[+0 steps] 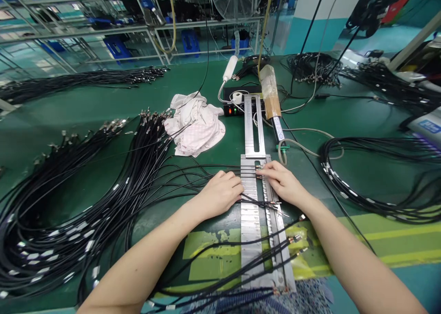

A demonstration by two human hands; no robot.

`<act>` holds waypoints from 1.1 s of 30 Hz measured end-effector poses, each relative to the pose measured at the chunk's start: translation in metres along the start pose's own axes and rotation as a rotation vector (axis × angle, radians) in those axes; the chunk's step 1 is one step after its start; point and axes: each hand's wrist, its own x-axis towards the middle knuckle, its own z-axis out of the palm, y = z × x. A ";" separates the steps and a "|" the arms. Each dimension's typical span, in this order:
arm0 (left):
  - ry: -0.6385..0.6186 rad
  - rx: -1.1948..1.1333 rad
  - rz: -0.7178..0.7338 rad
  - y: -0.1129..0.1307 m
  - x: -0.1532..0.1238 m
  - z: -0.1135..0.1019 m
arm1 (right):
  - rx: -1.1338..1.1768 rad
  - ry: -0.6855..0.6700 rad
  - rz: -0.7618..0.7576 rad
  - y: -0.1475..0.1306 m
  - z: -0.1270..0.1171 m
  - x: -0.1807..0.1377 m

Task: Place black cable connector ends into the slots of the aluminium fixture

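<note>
A long slotted metal jig [253, 222] lies on the green mat in front of me. Several thin black cables [206, 171] run from the left into its slots. My left hand [220, 192] rests on the jig's left edge, fingers curled down over the cables. My right hand [280, 180] sits at the jig's right side, fingers pinched on a cable's metal end [259, 168] at a slot. More cable ends [292, 238] lie across the jig nearer to me.
A big loop of black cables [69, 213] fills the left of the mat. A crumpled white cloth [196, 123] lies behind it. A black control box [237, 106], a wrapped tool [270, 95] and another cable coil [379, 176] sit at the back and right.
</note>
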 end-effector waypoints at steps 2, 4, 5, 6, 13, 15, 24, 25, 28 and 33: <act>-0.035 -0.072 0.008 0.002 0.000 0.000 | 0.054 0.060 0.015 0.000 -0.002 -0.001; -0.065 -0.109 0.001 0.003 -0.001 -0.001 | 0.081 0.097 0.022 -0.001 -0.005 -0.002; -0.076 -0.097 -0.014 0.003 -0.001 -0.001 | 0.088 0.105 0.023 -0.003 -0.007 -0.002; -0.077 -0.062 -0.041 0.002 -0.002 -0.003 | 0.092 0.111 0.025 -0.004 -0.009 -0.003; 0.026 0.235 -0.272 -0.007 -0.007 -0.011 | 0.088 0.152 0.059 -0.003 -0.018 -0.005; 0.002 0.251 -0.293 -0.007 -0.007 -0.011 | 0.085 0.147 0.062 -0.002 -0.019 -0.005; -0.024 0.260 -0.275 -0.011 -0.007 -0.010 | 0.045 0.045 0.070 -0.004 -0.018 -0.006; -0.024 0.257 -0.269 -0.012 -0.007 -0.010 | 0.033 0.023 0.073 -0.005 -0.018 -0.006; -0.029 0.258 -0.260 -0.012 -0.007 -0.010 | -0.012 -0.029 0.087 -0.009 -0.019 -0.007; -0.046 0.280 -0.277 -0.011 -0.006 -0.011 | -0.059 -0.095 0.101 -0.016 -0.021 -0.009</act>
